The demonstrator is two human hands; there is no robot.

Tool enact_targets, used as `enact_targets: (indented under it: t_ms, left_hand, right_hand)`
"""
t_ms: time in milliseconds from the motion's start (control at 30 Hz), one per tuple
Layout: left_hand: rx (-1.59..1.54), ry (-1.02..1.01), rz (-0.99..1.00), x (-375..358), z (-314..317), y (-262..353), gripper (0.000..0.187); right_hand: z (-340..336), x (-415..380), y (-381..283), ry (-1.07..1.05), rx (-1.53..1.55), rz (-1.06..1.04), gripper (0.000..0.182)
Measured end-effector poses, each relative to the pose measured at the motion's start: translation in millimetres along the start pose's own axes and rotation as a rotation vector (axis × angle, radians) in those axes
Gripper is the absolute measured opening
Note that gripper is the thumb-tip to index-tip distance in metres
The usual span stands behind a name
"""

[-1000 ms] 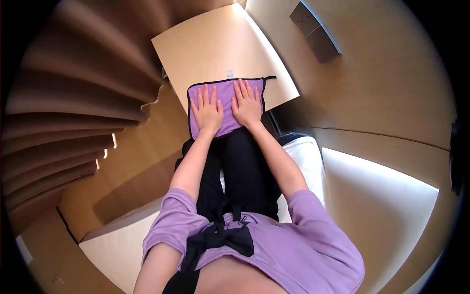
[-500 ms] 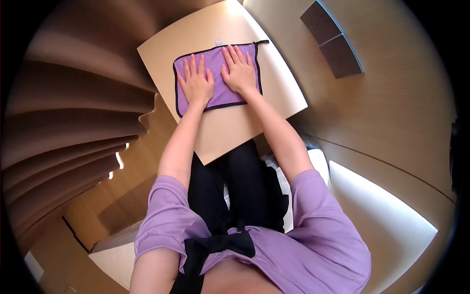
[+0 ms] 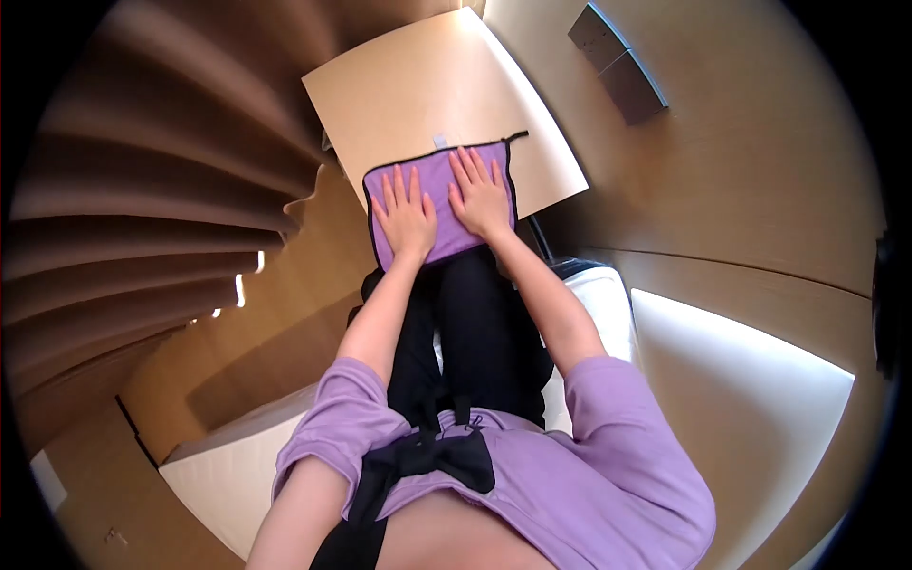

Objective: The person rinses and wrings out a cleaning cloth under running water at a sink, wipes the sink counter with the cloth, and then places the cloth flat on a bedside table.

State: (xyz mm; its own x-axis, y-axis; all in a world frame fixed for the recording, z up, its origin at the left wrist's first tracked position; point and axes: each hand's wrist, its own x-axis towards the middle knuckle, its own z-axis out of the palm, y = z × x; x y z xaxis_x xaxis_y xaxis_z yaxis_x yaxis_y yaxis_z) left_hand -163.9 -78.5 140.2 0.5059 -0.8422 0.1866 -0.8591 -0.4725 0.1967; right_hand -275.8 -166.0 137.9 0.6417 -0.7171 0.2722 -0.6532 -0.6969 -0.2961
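Note:
A purple cloth [image 3: 443, 199] with a black border lies on the near part of a light wooden tabletop [image 3: 408, 85], its lower part reaching the near edge above my legs. My left hand [image 3: 407, 214] rests flat on the cloth's left half, fingers spread. On the right half lies my right hand [image 3: 481, 197], palm down with its fingers apart. A small pale tag [image 3: 440, 142] and a black loop [image 3: 519, 137] stick out at the cloth's far edge.
Brown curtains [image 3: 161, 199] hang at the left. At the right is a wooden wall with a dark socket panel [image 3: 619, 71]. A white surface [image 3: 750, 380] is at the lower right, and my dark-trousered legs [image 3: 475, 332] are below the table.
The cloth and both hands have slid towards me over the tabletop, and the cloth now reaches its near edge. The camera view has also shifted a little.

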Motion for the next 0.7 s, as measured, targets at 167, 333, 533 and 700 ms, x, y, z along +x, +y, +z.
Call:
enact_targets:
  t_ms: [167, 333, 533, 700]
  left_hand:
    - [0.005, -0.010, 0.026, 52.9, 7.8, -6.6, 0.053]
    - [0.012, 0.081, 0.075, 74.3, 27.1, -24.8, 0.053]
    - [0.034, 0.261, 0.102, 73.1, 52.7, -47.5, 0.049]
    - [-0.001, 0.353, 0.083, 34.6, 65.6, -40.2, 0.049]
  right_hand:
    - [6.6, 51.5, 9.5, 0.012, 0.012, -0.022, 0.053]
    - [33.8, 73.0, 11.1, 0.135, -0.003, -0.056, 0.052]
    - [73.3, 72.2, 5.2, 0.317, -0.014, -0.098, 0.051]
    - [83.7, 37.0, 7.0, 0.401, -0.028, -0.117, 0.050]
